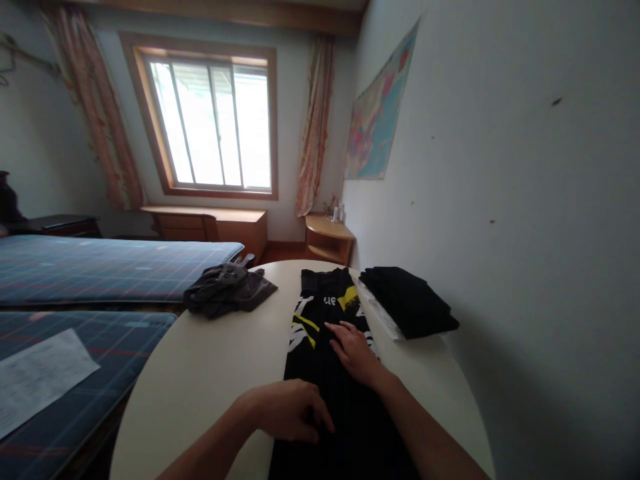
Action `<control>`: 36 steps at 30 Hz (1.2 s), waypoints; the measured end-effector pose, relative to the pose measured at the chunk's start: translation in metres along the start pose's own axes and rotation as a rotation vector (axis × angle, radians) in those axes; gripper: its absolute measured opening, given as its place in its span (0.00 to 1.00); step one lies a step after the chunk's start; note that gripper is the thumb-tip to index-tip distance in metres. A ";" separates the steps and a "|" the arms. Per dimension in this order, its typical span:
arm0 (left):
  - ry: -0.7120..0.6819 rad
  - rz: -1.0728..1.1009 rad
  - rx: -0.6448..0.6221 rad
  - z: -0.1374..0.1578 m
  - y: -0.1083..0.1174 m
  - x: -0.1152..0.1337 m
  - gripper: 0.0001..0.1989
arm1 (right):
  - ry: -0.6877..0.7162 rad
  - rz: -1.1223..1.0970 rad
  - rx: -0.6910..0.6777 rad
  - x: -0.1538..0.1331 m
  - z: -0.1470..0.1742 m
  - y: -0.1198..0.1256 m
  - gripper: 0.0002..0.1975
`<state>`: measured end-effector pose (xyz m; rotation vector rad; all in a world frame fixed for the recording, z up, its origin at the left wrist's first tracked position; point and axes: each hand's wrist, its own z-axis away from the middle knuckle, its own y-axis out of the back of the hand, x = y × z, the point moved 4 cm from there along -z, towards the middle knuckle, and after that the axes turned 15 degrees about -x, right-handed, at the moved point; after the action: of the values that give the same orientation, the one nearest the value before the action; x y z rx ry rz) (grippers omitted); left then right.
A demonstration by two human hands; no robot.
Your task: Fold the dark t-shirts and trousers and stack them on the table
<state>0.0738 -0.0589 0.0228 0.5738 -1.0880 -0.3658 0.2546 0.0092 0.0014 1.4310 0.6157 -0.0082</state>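
- Ahead of me, a wood-framed window point(203, 127) with several panes lets in bright, white daylight.
- Patterned pinkish cloth hangs on both sides of it: I see a left curtain point(100, 113) and a right curtain point(316, 127).
- Below the window I see a low wooden desk point(243, 235), and in the corner a small wooden shelf unit point(327, 230).
- Reddish-brown floor point(287, 251) shows between them.
- On my right, a pale, shadowed wall point(500, 287) with dark marks carries a colourful map point(380, 113).
- On my left are a farther plaid mattress point(115, 263) and a nearer plaid mattress point(135, 347), both bluish.
- Before me stands an off-white table point(220, 353) with a rounded edge.
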 end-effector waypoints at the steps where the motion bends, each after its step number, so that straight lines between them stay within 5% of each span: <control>1: -0.010 -0.076 0.038 0.001 0.001 0.003 0.18 | -0.019 0.002 -0.001 0.003 -0.001 0.001 0.25; 7: -0.028 -0.191 0.035 -0.001 -0.001 0.008 0.11 | -0.093 0.044 -0.016 0.012 -0.025 0.007 0.25; 17: -0.149 -0.085 0.051 0.001 0.006 0.009 0.09 | -0.208 -0.019 0.034 0.016 -0.080 0.011 0.17; 22: -0.156 -0.094 0.130 -0.003 0.005 0.014 0.08 | -0.214 0.003 0.106 0.021 -0.080 0.023 0.20; 30: -0.223 -0.248 0.192 -0.018 -0.003 0.016 0.03 | -0.195 0.071 -0.060 0.033 -0.069 0.004 0.28; 36: -0.262 -0.287 0.187 -0.023 -0.006 0.014 0.03 | -0.187 0.109 -0.056 0.036 -0.070 0.004 0.29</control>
<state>0.1005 -0.0651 0.0210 0.8705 -1.3026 -0.6053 0.2588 0.0871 -0.0102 1.3898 0.3814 -0.0376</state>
